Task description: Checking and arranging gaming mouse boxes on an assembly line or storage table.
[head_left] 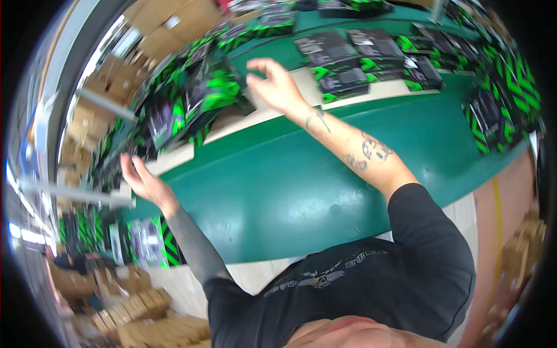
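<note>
Both arms reach out over a green tabletop point(278, 185). My left hand point(148, 182) is open and holds nothing, its fingers stretched toward a heap of black-and-green packages point(162, 124) on the left. Farther out, my right hand point(272, 84) is raised and open, fingers apart, with nothing in it. It hovers between a glossy black-and-green package point(212, 87) and the stacked black-and-green boxes point(336, 61) to its right. Pale flat boards point(371, 93) lie under these stacks. Slight blur hides the fine detail of the packages.
At the right end of the table stand more black-and-green boxes point(490, 119). Another package point(148, 240) lies by the left end. Metal posts and bars point(75, 191) cross the left side. Cardboard cartons point(174, 23) are piled beyond the table, with others point(136, 307) at lower left.
</note>
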`<state>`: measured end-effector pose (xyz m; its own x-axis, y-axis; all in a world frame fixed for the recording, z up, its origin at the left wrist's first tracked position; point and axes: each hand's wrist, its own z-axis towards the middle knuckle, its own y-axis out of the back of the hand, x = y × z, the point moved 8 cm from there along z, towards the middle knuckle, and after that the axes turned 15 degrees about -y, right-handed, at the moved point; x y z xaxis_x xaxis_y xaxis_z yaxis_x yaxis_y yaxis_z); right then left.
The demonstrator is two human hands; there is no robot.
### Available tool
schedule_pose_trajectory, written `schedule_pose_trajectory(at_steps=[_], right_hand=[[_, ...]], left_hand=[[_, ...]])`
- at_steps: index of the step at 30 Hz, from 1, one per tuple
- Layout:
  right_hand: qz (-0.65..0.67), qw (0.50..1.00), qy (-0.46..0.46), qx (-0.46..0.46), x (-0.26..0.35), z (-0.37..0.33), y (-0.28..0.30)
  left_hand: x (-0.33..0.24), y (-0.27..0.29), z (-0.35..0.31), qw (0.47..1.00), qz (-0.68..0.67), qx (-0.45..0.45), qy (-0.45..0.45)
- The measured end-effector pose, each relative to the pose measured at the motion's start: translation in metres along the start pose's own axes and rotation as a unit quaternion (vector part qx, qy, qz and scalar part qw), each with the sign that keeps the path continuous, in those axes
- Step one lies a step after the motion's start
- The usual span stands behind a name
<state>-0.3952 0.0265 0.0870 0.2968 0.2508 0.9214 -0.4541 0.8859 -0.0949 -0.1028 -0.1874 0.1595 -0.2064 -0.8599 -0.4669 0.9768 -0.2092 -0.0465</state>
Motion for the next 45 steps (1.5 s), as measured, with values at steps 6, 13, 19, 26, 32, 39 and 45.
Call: schedule_pose_trajectory(at_steps=[6, 13, 19, 26, 32, 39, 45], right_hand=[[-0.297, 0.919, 0.080, -0.246, -0.018, -0.045, 0.218], [-0.521, 0.727, -0.018, -0.447, -0.011, 0.013, 0.462], [-0.780, 0.621, 0.067, -0.039, -0.033, 0.091, 0.420], [-0.664, 0.739, 0.103, -0.041, 0.005, 0.005, 0.405], [-0.451, 0.841, -0.049, -0.296, -0.011, -0.033, 0.521], [0.050, 0.929, -0.248, -0.269, -0.115, 0.002, 0.524], [0.032, 0.924, -0.253, -0.286, -0.114, 0.000, 0.519]], left_hand=[[-0.007, -0.081, -0.087, 0.962, -0.069, 0.266, -0.001], [-0.015, -0.238, -0.164, 0.855, -0.162, 0.473, 0.138], [0.005, -0.361, -0.218, 0.838, -0.087, 0.505, 0.187], [0.034, -0.406, -0.238, 0.773, -0.279, 0.364, 0.437], [0.029, -0.416, -0.245, 0.756, -0.368, 0.343, 0.418], [0.031, -0.415, -0.277, 0.711, -0.416, 0.230, 0.519], [0.011, -0.413, -0.264, 0.746, -0.397, 0.206, 0.492]])
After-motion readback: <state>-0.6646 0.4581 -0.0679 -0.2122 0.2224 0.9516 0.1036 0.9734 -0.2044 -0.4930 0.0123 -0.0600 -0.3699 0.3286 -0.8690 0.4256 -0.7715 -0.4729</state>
